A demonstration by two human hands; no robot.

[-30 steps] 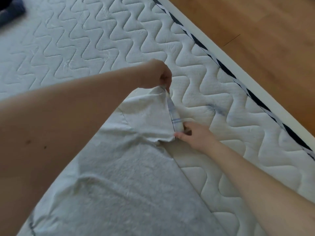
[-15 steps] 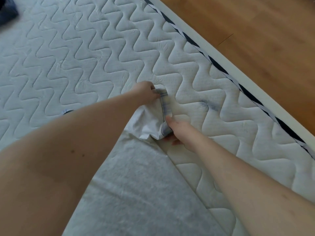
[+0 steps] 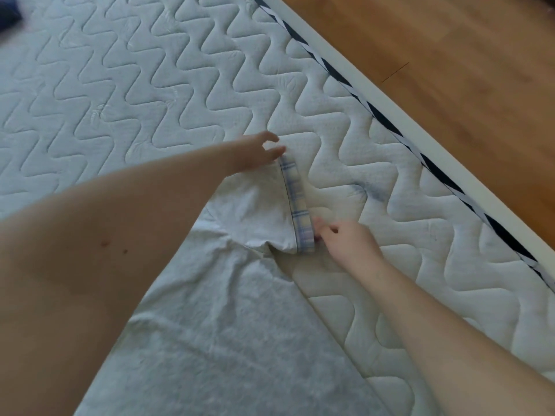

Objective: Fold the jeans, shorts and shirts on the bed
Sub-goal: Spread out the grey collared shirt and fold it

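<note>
A light grey shirt lies spread on the white quilted mattress, running from the bottom left up to the middle. Its short sleeve lies flat, ending in a blue and cream plaid cuff. My left hand is at the cuff's far end, fingers straight and spread, the fingertips touching the cloth. My right hand is at the cuff's near end, its curled fingertips pinching the cuff's edge. My left forearm hides part of the shirt's left side.
The mattress edge with dark blue and white piping runs diagonally at the right, with the white bed frame beside it. Beyond it is a wooden floor. A dark blue garment shows at the top left corner.
The sleeve, held up and then bunched between both hands, now lies stretched flat. My left hand has let go of the cuff and opened its fingers.
</note>
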